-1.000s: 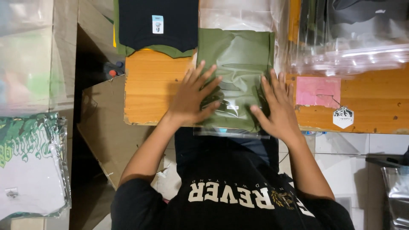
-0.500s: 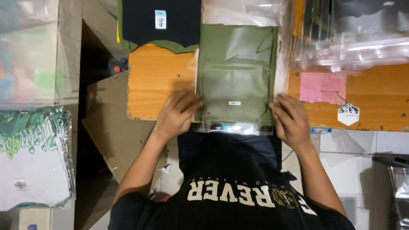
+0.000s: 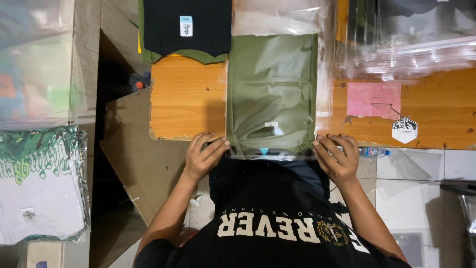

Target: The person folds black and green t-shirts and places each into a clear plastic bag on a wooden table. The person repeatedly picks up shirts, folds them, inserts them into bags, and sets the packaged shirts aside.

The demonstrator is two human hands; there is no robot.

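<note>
A folded olive-green shirt in a clear plastic bag [image 3: 271, 89] lies on the orange wooden table [image 3: 186, 97], its open flap hanging over the near edge. My left hand [image 3: 204, 155] pinches the bag's near left corner. My right hand [image 3: 337, 156] grips the near right corner of the flap. Both hands sit at the table's edge, on either side of the bag.
A folded black shirt [image 3: 187, 25] lies at the table's far left on green cloth. A stack of clear plastic bags [image 3: 401, 54] covers the far right. A pink paper [image 3: 373, 99] and a white hexagonal sticker [image 3: 404, 130] lie on the right. Bagged printed shirts [image 3: 39, 183] are stacked at left.
Both hands slid off the top of the bagged shirt toward me, down to the near corners of the bag at the table's edge, where they now hold the flap.
</note>
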